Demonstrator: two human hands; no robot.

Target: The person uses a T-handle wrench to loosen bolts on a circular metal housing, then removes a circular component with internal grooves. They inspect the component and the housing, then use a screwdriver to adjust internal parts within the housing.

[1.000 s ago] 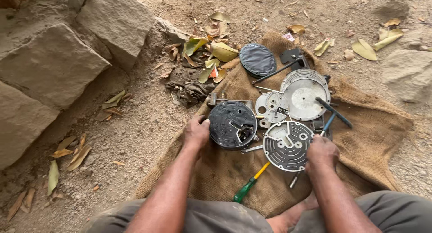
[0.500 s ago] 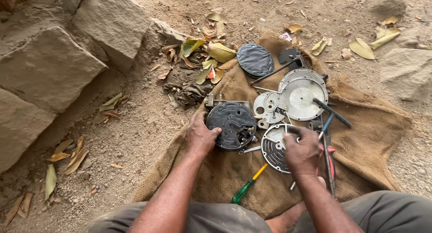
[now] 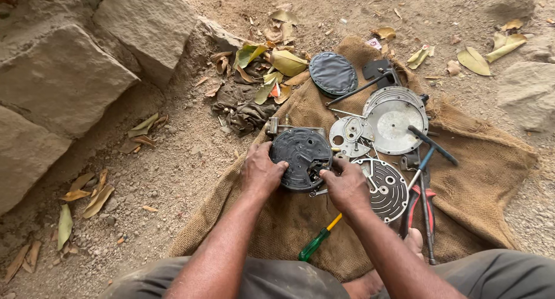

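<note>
A round black machine housing (image 3: 300, 154) lies on a brown burlap sack (image 3: 474, 172). My left hand (image 3: 261, 171) grips its left edge. At the housing's lower right edge my right hand (image 3: 347, 186) presses, fingers closed on it. Just right of that hand lies a slotted grey metal disc (image 3: 388, 186). A larger silver round plate (image 3: 396, 119) and a small silver plate (image 3: 348, 136) sit behind it.
A green and yellow screwdriver (image 3: 318, 240) lies near my knees. Red-handled pliers (image 3: 417, 209) and a blue-handled tool (image 3: 426, 157) rest at the right. A dark round cover (image 3: 332, 73), dry leaves (image 3: 277, 62), a dirty rag (image 3: 243, 111) and big stones (image 3: 87, 62) lie beyond.
My right hand has moved left from the slotted grey disc onto the black housing's lower right edge. My left hand has stayed on the housing.
</note>
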